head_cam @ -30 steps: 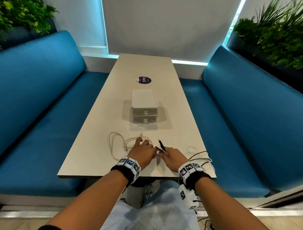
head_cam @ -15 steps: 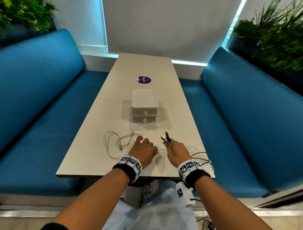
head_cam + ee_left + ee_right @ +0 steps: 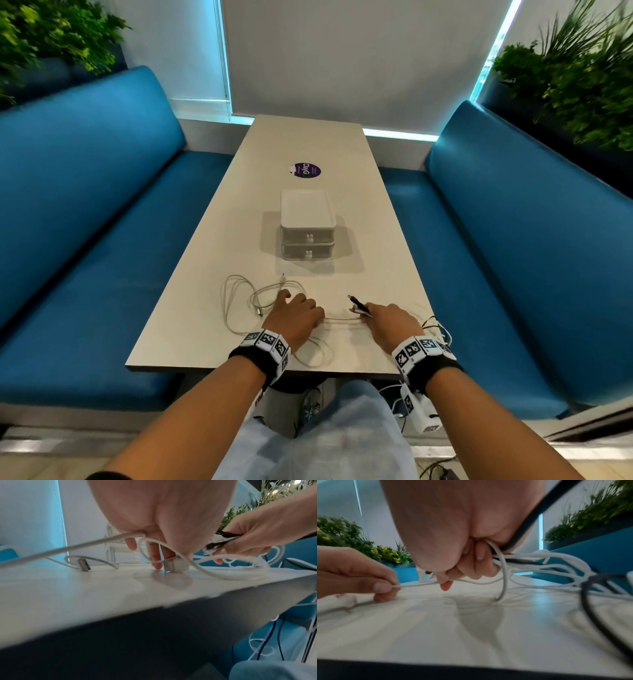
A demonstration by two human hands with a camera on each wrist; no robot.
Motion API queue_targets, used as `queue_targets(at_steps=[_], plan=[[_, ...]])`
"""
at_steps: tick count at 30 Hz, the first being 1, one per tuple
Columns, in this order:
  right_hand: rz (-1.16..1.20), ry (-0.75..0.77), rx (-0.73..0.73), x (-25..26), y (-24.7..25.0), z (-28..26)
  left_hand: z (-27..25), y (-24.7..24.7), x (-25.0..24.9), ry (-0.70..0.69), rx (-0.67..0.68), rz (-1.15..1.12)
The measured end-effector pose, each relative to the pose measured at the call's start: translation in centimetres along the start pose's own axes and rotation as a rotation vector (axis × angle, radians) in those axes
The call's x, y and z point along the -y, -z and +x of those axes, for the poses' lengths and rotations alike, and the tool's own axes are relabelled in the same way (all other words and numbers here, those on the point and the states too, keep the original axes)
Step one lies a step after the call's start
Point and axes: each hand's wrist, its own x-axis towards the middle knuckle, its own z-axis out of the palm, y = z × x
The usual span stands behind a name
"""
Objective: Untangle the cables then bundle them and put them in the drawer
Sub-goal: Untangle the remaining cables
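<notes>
Untangling is under way and, by my reckoning, not far along: nothing is bundled, and both drawers of the small white drawer unit (image 3: 307, 228) in the middle of the tabletop (image 3: 191, 308) are shut. The left hand (image 3: 294, 320) has its fingers curled round a white cable (image 3: 239, 301), pinching the strand between thumb and fingertip, while loose loops of it sprawl to that side near the front edge. A short stretch of white cord runs taut across to the right hand (image 3: 390, 320). That grip is closed on a clutch of cords, white ones together with a black cable (image 3: 594, 592), with dark plug ends (image 3: 358, 305) poking out ahead of the knuckles. The rest of that tangle trails off by the right wrist and partly over the tabletop's edge.

Cords look thin, limp and springy. The white ones cross over one another in open loops rather than tight knots. A metal connector (image 3: 84, 565) lies flat on the tabletop, and another (image 3: 169, 566) stands on end just under the left fingers. Still to come, I judge: separating, coiling, opening a drawer, stowing.
</notes>
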Motion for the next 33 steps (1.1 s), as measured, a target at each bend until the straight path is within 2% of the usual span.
queue_targets(at_steps=[5,8,12,16,18,21,24,26,30,33], plan=[[-0.094,-0.152,-0.032,-2.5,0.3,-0.9,-0.4,0.1,0.8,0.022,0.022,-0.007],[-0.038,-0.255,-0.050,-3.7,0.5,-1.1,-0.5,0.2,1.3,0.048,0.021,0.024],[0.082,-0.283,-0.108,-2.2,0.7,-0.9,0.2,1.2,0.6,0.071,0.061,0.061],[0.176,-0.242,-0.256,0.4,1.0,-0.7,0.6,1.2,-0.2,0.065,0.074,0.151],[0.208,-0.215,-0.282,1.2,1.2,-0.5,0.7,1.4,-0.6,0.080,0.058,0.157],[0.228,-0.160,-0.242,1.5,1.0,-0.2,0.9,1.6,-1.0,0.140,0.034,0.114],[0.273,-0.056,-0.128,1.3,0.4,-0.2,1.2,1.7,-1.4,0.172,0.014,0.027],[0.344,-0.007,-0.062,1.4,0.1,-0.2,1.5,1.4,-1.8,0.135,-0.014,-0.038],[0.488,-0.003,-0.062,1.6,0.2,-0.1,1.8,0.8,-2.6,0.041,0.011,-0.238],[0.597,-0.010,-0.033,1.6,0.4,-0.2,1.8,0.3,-2.8,0.054,0.003,-0.393]])
